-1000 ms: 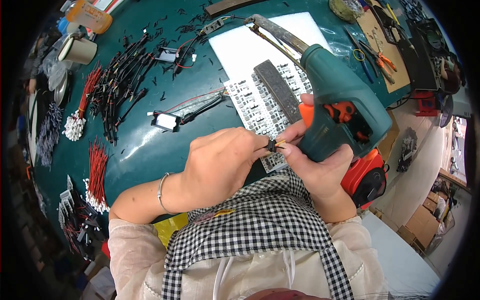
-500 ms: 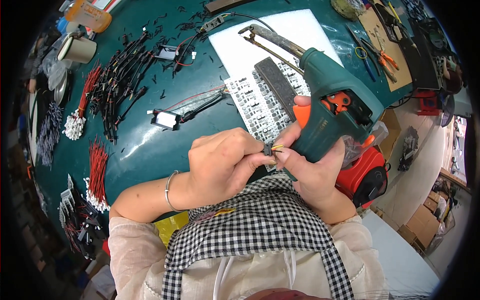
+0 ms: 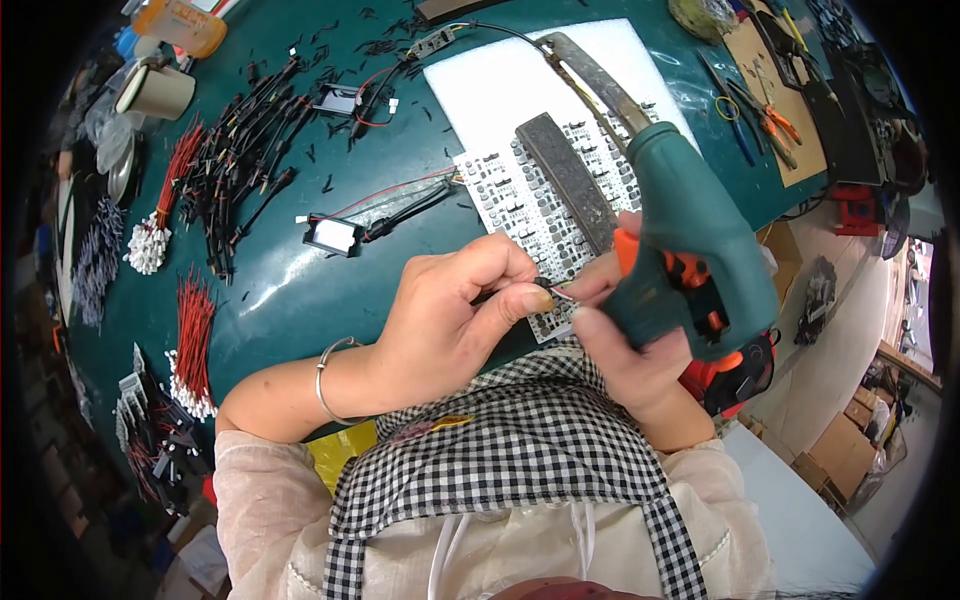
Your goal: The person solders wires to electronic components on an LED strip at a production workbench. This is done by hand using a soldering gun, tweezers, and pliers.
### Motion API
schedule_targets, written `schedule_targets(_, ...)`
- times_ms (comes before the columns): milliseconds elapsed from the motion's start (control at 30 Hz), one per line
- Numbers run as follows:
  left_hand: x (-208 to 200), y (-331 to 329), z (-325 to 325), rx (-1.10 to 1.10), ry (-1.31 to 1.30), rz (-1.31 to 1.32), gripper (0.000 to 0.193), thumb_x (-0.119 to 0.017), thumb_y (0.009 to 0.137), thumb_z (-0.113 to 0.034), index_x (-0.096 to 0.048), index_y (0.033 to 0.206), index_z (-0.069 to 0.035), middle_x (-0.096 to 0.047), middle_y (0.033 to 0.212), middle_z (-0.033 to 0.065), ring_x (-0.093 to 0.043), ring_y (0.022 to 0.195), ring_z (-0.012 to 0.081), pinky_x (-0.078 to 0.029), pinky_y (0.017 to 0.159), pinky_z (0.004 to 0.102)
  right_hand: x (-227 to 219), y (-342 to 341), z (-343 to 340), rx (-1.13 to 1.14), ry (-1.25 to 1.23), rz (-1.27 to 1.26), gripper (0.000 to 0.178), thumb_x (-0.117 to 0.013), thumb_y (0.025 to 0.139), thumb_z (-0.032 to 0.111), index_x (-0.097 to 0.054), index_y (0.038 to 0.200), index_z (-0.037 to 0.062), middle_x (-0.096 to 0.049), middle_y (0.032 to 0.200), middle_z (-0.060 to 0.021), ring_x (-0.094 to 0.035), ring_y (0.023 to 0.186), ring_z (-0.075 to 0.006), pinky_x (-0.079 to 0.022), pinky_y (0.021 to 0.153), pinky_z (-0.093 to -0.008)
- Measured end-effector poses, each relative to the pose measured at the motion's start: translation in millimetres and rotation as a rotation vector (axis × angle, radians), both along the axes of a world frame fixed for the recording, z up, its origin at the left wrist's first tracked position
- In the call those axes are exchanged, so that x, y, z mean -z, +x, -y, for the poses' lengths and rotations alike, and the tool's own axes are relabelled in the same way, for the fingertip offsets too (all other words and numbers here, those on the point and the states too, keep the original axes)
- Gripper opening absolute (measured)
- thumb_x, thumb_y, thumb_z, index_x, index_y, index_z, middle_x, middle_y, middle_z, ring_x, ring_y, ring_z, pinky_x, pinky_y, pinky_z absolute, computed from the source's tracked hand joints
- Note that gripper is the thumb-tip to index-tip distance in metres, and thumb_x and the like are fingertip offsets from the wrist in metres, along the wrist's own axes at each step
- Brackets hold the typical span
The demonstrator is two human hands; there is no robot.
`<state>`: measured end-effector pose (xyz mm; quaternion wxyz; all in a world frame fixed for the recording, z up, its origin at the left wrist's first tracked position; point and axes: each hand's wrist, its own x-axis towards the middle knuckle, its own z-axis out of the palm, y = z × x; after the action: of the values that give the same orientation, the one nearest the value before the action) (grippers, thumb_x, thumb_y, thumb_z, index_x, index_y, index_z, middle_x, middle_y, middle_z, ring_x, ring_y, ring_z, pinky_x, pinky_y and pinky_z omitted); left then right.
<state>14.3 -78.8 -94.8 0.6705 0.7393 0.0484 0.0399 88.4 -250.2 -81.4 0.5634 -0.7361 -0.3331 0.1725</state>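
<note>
My left hand [image 3: 455, 310] is pinched on a small black cable connector [image 3: 542, 284], whose other end is hidden by the fingers. Thin wires stick out of the connector toward my right hand [image 3: 640, 365]. That hand grips a green soldering gun [image 3: 705, 230] with an orange trigger, its fingertips close to the wire ends. The gun's long metal tip [image 3: 595, 80] points up and away over a panel of white circuit boards [image 3: 500, 195]. A dark bar [image 3: 560, 175] lies across the panel. Whether the right fingertips touch the wires I cannot tell.
White foam [image 3: 480, 95] lies under the panel. To the left are black cables [image 3: 240, 150], red wire bundles [image 3: 193, 330] and a small module with leads [image 3: 332, 235]. Pliers [image 3: 775, 120] lie at the far right. A red-and-black object [image 3: 735, 375] stands beside my right arm.
The soldering gun has tilted and shifted to the right, and my right fingers have drawn slightly away from the connector. My left hand has turned a little, still pinching it.
</note>
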Motion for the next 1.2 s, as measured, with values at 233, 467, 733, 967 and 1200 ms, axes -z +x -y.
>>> schedule_targets(233, -8, 2, -5, 0.099, 0.063, 0.042, 0.017, -0.063, 0.088, -0.015, -0.057, 0.081, -0.001, -0.052, 0.061, -0.0016, -0.044, 0.052, 0.0038, -0.035, 0.047, 0.0207, 2, 4, -8, 0.152, 0.246, -0.256, 0.020, -0.067, 0.078, -0.004, -0.059, 0.097, -0.0014, -0.062, 0.079, -0.0037, -0.055, 0.067, -0.0067, -0.045, 0.059, -0.0217)
schedule_targets(467, -15, 5, -14, 0.213, 0.099, 0.037, 0.016, -0.068, 0.083, -0.013, -0.058, 0.081, 0.000, -0.055, 0.063, 0.0010, -0.046, 0.050, 0.0063, -0.037, 0.045, 0.0219, 2, 3, -15, 0.169, 0.253, -0.398, 0.054, -0.058, 0.074, -0.010, -0.039, 0.125, -0.0090, -0.060, 0.074, -0.0099, -0.057, 0.065, -0.0115, -0.047, 0.057, -0.0233)
schedule_targets(733, -8, 12, -35, 0.120, 0.312, -0.139, 0.018, -0.069, 0.082, -0.016, -0.059, 0.078, 0.000, -0.052, 0.058, 0.0050, -0.042, 0.050, 0.0107, -0.037, 0.048, 0.0256, 12, 2, -8, 0.185, 0.192, -0.233, 0.055, -0.067, 0.076, -0.003, -0.041, 0.125, -0.0090, -0.061, 0.074, -0.0102, -0.056, 0.063, -0.0115, -0.047, 0.057, -0.0237)
schedule_targets(967, 18, 23, -60, -0.022, 0.639, -0.153, 0.023, -0.064, 0.086, -0.019, -0.061, 0.077, 0.001, -0.047, 0.053, 0.0152, -0.044, 0.043, 0.0225, -0.036, 0.045, 0.0333, 2, 0, 35, 0.239, 0.219, -0.381, 0.069, -0.072, 0.077, 0.021, -0.037, 0.125, -0.0148, -0.056, 0.063, -0.0112, -0.052, 0.050, -0.0148, -0.044, 0.047, -0.0238)
schedule_targets(1200, 28, 29, -62, 0.000, 0.791, -0.103, 0.024, -0.064, 0.085, -0.023, -0.063, 0.078, 0.000, -0.052, 0.059, 0.0183, -0.049, 0.049, 0.0336, -0.038, 0.047, 0.0376, -6, -7, 56, 0.281, 0.179, -0.420, 0.077, -0.078, 0.072, 0.030, -0.040, 0.119, -0.0170, -0.049, 0.056, -0.0071, -0.047, 0.042, -0.0133, -0.041, 0.038, -0.0229)
